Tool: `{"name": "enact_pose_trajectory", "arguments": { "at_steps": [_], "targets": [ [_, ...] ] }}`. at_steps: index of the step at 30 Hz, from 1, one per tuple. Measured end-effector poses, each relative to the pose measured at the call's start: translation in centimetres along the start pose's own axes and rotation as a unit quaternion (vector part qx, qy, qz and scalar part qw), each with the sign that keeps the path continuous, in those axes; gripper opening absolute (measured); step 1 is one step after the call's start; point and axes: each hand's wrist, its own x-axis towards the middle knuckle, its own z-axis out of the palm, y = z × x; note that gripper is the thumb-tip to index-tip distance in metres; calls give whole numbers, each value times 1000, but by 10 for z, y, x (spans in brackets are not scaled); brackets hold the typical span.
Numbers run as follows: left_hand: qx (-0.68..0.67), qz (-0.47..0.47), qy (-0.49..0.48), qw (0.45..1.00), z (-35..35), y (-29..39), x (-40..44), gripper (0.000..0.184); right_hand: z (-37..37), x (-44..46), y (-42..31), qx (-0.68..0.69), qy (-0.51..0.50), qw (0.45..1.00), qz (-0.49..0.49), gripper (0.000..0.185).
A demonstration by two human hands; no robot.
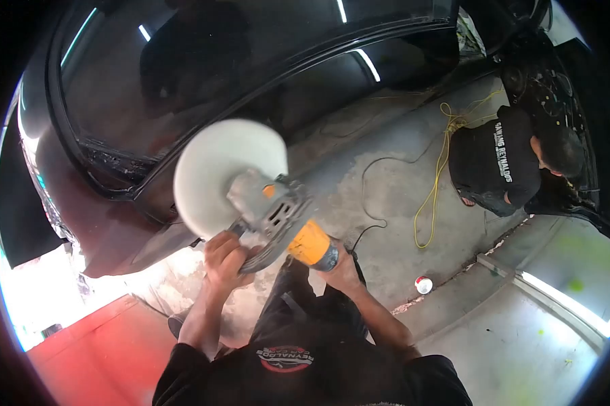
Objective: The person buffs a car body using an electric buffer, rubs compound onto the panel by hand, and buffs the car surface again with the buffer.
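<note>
A car polisher (271,203) with a yellow and black body and a wide white pad (227,169) is in both my hands. My left hand (227,260) is closed round the dark side handle near the pad. Around the rear end of the body, past the yellow casing, my right hand (342,268) is wrapped; some of its fingers are hidden. The pad's white face overlaps the lower side of a dark, glossy car (122,230). Whether it touches the paint I cannot tell.
Another person (498,159) in a black shirt crouches at the right beside dark car parts. A looped yellow cord (443,169) and a black cable (364,186) lie on the concrete floor. A small red and white can (423,285) stands near a metal rail (555,294). A red panel (102,352) is at lower left.
</note>
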Motion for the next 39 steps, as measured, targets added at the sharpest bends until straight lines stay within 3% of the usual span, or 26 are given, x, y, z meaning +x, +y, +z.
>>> {"name": "enact_pose_trajectory", "arguments": {
  "at_steps": [2,4,7,10,13,17,22,25,28,31,35,39],
  "targets": [
    [22,45,29,998,26,3,29,28,-18,3,-4,28,23,999,-6,76],
    [-58,48,-46,996,49,1,67,24,-31,8,14,38,109,992,-47,73],
    [-55,59,-35,996,119,-2,115,42,-69,21,33,73,188,979,17,77],
    [-138,57,-46,988,177,18,169,36,-118,28,80,148,225,955,123,81],
    [-75,-30,-102,992,186,58,203,27,-160,28,57,175,236,945,146,65],
    [-131,-25,-40,990,182,53,189,22,-154,14,37,78,243,958,134,66],
    [-105,-5,42,994,111,26,106,25,-92,-17,64,78,172,979,79,81],
    [-107,-8,42,993,45,10,43,27,-22,-46,43,-41,190,981,4,81],
    [-92,-6,59,994,-10,-6,-20,25,29,-59,-13,-95,97,991,-14,83],
    [-55,-20,45,997,-57,-7,-67,22,67,-68,-18,-15,40,998,-50,81],
    [-24,-33,34,999,-70,-2,-112,30,91,-67,-5,14,-3,1000,-12,80],
    [42,-46,42,997,-68,7,-129,22,96,-57,-2,-5,-30,999,-19,71]
  ]
}}
